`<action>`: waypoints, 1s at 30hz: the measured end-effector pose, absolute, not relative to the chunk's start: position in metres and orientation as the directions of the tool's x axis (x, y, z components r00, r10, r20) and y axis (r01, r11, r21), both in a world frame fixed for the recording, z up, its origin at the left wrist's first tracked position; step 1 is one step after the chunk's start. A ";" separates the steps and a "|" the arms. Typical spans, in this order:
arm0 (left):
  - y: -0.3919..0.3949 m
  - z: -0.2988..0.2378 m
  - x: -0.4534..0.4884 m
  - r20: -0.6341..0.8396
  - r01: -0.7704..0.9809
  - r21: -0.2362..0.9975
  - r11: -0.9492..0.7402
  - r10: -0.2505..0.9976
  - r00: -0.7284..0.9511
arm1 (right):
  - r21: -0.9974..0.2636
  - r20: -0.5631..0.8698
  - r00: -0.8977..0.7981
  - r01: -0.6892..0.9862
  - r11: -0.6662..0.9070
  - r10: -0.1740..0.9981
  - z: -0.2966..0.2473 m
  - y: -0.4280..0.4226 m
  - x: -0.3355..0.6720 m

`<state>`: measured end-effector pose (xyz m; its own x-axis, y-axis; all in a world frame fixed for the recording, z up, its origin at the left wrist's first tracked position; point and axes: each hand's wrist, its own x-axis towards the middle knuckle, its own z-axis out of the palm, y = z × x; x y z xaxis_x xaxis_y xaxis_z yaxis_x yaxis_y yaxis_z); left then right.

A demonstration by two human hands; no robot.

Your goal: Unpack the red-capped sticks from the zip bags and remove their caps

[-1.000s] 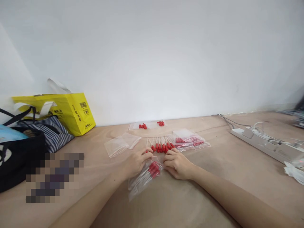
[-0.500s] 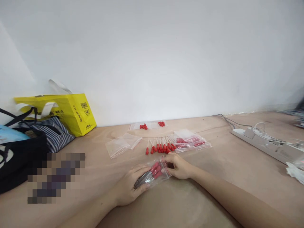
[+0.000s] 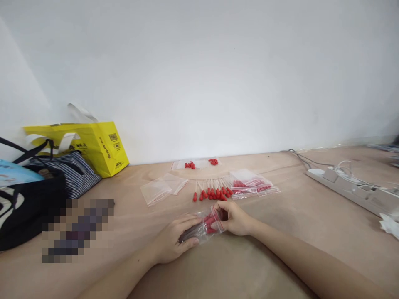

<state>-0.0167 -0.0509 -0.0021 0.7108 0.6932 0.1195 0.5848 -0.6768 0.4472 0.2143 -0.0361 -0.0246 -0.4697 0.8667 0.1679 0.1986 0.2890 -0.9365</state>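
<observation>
My left hand (image 3: 173, 241) lies over the lower end of a small clear zip bag (image 3: 204, 226) filled with red-tipped droppers, fingers curled under it. My right hand (image 3: 233, 218) pinches the bag's top end beside the red tips. Both hands rest on the tan tabletop (image 3: 280, 232). Just beyond them lies a row of loose red-tipped droppers (image 3: 212, 192). To its right sit filled clear bags (image 3: 252, 185). Empty clear bags (image 3: 160, 189) lie to the left.
Two small heaps of red caps (image 3: 201, 163) lie by the white wall. A yellow bag (image 3: 93, 145), a striped bag (image 3: 67, 174) and a black bag (image 3: 28, 203) stand at the left. A white power strip (image 3: 349, 189) with cables runs along the right.
Both hands drew back from the dropper row with the filled bag. The left hand slid down along the bag while the right moved to pinch its top end.
</observation>
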 end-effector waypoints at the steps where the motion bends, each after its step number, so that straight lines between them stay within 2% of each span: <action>1: -0.051 -0.002 -0.017 0.118 0.586 0.446 -0.677 0.693 0.711 | -0.945 0.176 -0.473 0.164 0.283 0.863 -0.026 -0.035 0.216; 6: -0.051 0.000 -0.019 0.081 0.608 0.446 -0.656 0.706 0.703 | -0.974 0.189 -0.453 0.027 0.226 0.871 -0.021 -0.028 0.229; 12: -0.053 0.005 -0.018 0.074 0.609 0.459 -0.647 0.711 0.699 | -0.985 0.170 -0.360 -0.024 0.173 0.917 0.002 -0.013 0.283; 18: -0.053 0.006 -0.018 0.050 0.631 0.460 -0.624 0.728 0.684 | -0.945 0.322 -0.050 -0.082 0.317 0.945 0.011 0.010 0.302; 20: -0.053 0.004 -0.019 0.060 0.623 0.461 -0.632 0.722 0.689 | -0.917 0.398 0.060 0.007 0.399 0.915 0.011 0.018 0.285; 22: -0.052 0.002 -0.019 0.071 0.613 0.466 -0.638 0.718 0.693 | -0.859 0.501 0.115 0.186 0.476 0.858 0.009 0.025 0.262; 23: -0.052 0.002 -0.019 0.078 0.607 0.470 -0.641 0.715 0.695 | -0.797 0.565 0.096 0.318 0.513 0.819 0.008 0.028 0.250; 25: -0.052 0.002 -0.019 0.086 0.600 0.473 -0.645 0.712 0.697 | -0.576 0.667 -0.046 0.601 0.554 0.744 0.005 0.033 0.227; 27: -0.053 0.003 -0.018 0.080 0.606 0.470 -0.642 0.715 0.695 | -0.482 0.667 -0.139 0.668 0.567 0.731 0.002 0.036 0.209; 30: -0.055 0.006 -0.017 0.074 0.615 0.468 -0.635 0.721 0.689 | -0.409 0.629 -0.239 0.707 0.576 0.740 -0.002 0.036 0.194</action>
